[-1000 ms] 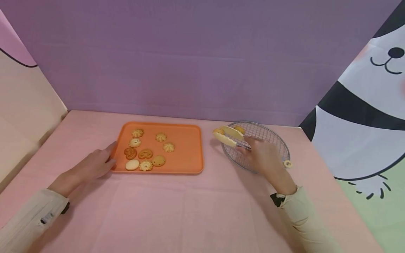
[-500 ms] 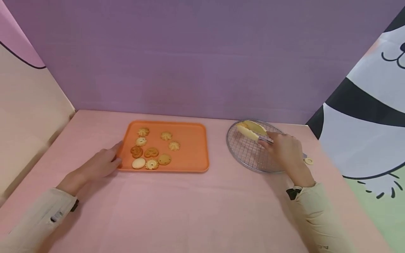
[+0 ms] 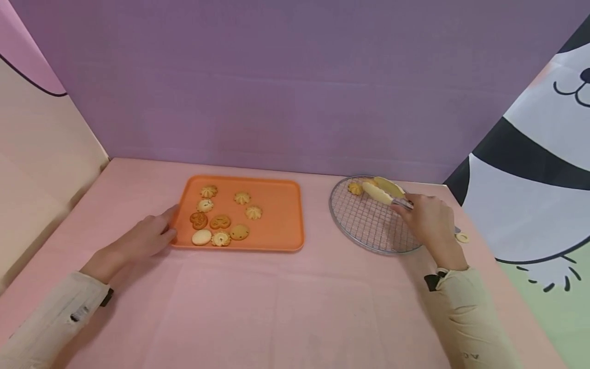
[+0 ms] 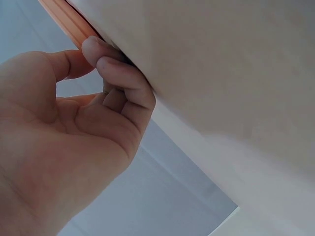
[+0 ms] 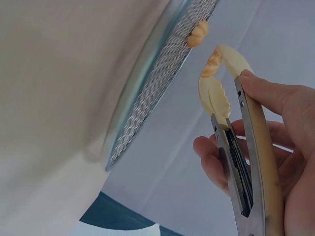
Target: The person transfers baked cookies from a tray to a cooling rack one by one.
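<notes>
Head: nine cookies (image 3: pixel 220 222) on orange tray (image 3: pixel 278 215), a lone cookie (image 3: pixel 355 188) on wire rack (image 3: pixel 369 220); left hand (image 3: pixel 140 240) at tray's edge

Left wrist: fingers (image 4: pixel 125 76) bent there; pinching or not, cannot tell

Right wrist: right hand (image 5: pixel 301 120) grips tongs (image 5: pixel 263 162), nipped cookie (image 5: pixel 211 65) between tips; transfer seems unfinished, direction unclear

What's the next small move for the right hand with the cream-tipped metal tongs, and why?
Probably ease the tongs down and open them over the round silvery wire rack. The right hand has a golden ridged cookie held between them, seemingly just off the mesh, and bare mesh shows beside a second golden cookie lying there.
</notes>
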### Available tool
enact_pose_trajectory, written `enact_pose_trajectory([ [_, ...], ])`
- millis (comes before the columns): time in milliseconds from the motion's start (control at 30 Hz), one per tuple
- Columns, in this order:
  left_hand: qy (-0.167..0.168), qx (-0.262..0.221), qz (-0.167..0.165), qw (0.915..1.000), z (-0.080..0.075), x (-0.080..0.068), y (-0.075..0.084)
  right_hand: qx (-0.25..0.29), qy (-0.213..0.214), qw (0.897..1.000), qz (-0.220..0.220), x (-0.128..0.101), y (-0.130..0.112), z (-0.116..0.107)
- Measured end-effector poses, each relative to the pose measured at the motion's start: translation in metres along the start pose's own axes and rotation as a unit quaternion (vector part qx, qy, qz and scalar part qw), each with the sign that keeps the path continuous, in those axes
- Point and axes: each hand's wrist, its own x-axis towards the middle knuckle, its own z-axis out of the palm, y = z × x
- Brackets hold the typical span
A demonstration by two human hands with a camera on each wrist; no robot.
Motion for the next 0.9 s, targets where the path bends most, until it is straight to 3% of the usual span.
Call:
enact_pose_trajectory([
  [200, -0.001, 0.009, -0.007, 0.9999, -0.001, 0.0, 0.001, -0.002, -0.001, 1.0, 0.013, 0.0, 0.011, 0.004],
  [600, -0.009, 0.005, -0.02, 0.9997, -0.001, 0.001, 0.003, -0.003, -0.048, 0.998, 0.039, -0.005, 0.023, 0.008],
  [900, -0.01, -0.001, -0.025, 0.9996, 0.0, 0.001, 0.003, 0.001, -0.043, 0.998, 0.048, -0.005, 0.026, 0.011],
])
